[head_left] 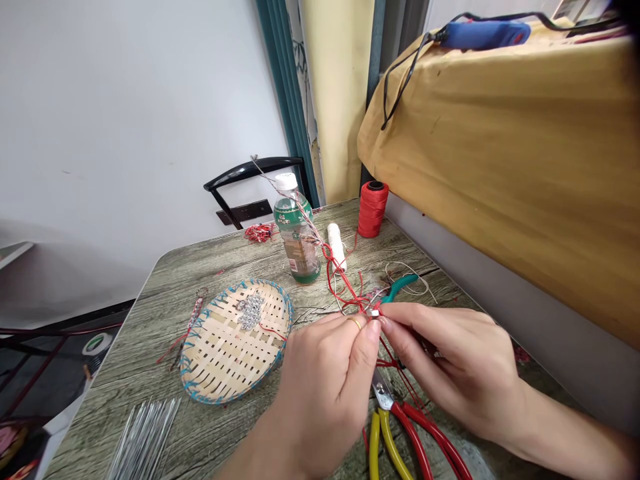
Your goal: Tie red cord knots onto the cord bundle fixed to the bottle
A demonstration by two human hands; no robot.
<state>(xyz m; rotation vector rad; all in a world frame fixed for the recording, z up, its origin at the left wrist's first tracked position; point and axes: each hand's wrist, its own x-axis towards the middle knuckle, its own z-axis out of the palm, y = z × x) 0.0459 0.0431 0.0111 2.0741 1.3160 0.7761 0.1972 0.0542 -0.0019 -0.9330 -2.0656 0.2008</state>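
My left hand (pixel 333 387), with a ring on one finger, is closed in a pinch on red cord (pixel 345 270). Thumb and forefinger of my right hand (pixel 460 360) pinch a small shiny white-silver piece (pixel 375 313) right at the left fingertips; its exact kind is too small to make out. From my fingers the cord runs up, knotted and looped, toward a plastic bottle (pixel 299 250), where thinner strands pass across its front. More red strands hang below my hands. Beneath them lie tools with red handles (pixel 413 437) and yellow handles (pixel 393 447).
A woven bamboo tray (pixel 213 360) holds silvery pieces (pixel 251 311). Thin metal rods (pixel 143 440) lie front left. Behind stand a red thread spool (pixel 373 210) and a white spool (pixel 337 247). A teal handle (pixel 400 285) lies beyond my hands. A yellow-cloth-covered surface (pixel 500 133) rises at right.
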